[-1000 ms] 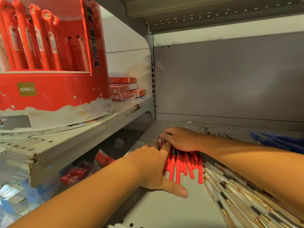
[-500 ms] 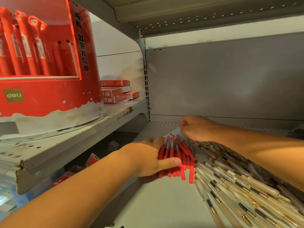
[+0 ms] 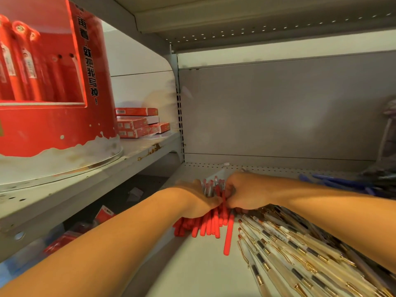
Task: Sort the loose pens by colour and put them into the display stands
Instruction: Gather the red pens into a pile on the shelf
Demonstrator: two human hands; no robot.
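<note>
A bundle of red pens (image 3: 206,227) lies on the grey shelf (image 3: 199,271) between my two hands. My left hand (image 3: 196,200) wraps round the bundle from the left. My right hand (image 3: 246,194) closes on the same pens from the right, fingers curled against them. One red pen (image 3: 228,236) lies loose just right of the bundle. A heap of cream pens with gold clips (image 3: 300,249) spreads under my right forearm. A round red display stand (image 3: 53,93) holding red pens sits on the shelf at upper left.
Blue pens (image 3: 334,182) lie at the far right of the shelf. Red boxes (image 3: 139,123) are stacked behind the stand. Red packets (image 3: 64,239) lie on the lower shelf at left. The grey back panel (image 3: 278,112) closes the shelf behind.
My right hand has come back down from the rear of the shelf onto the red pens. My left hand has curled more tightly around the bundle, and the pens are gathered closer.
</note>
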